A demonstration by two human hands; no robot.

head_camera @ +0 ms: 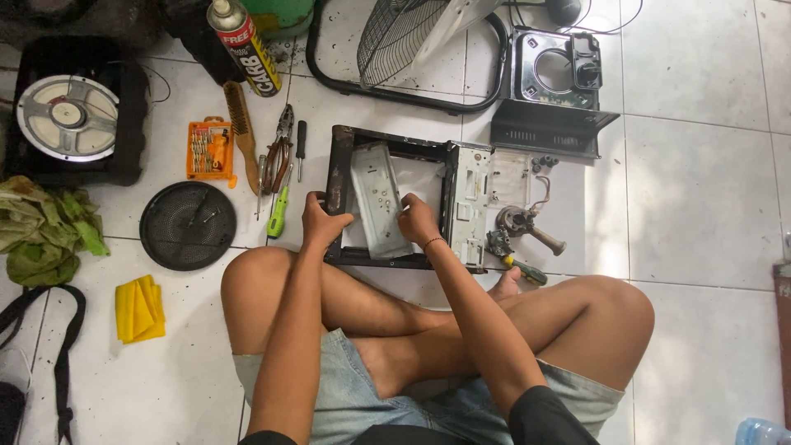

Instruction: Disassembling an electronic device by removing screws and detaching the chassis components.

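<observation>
While it lies in the open rusty metal chassis (336, 177) on the tiled floor (700, 206), grey metal bracket plate (377, 202) is grasped at both edges: left hand (323, 221) grip clenched on left edge, right hand (418, 221) on right. Green screwdriver (278, 213) just left of chassis, pliers (283, 140) beyond.

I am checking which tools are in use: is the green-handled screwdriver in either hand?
No. The green-handled screwdriver lies on the floor tiles, while the left hand and right hand both grip the grey metal plate.
</observation>
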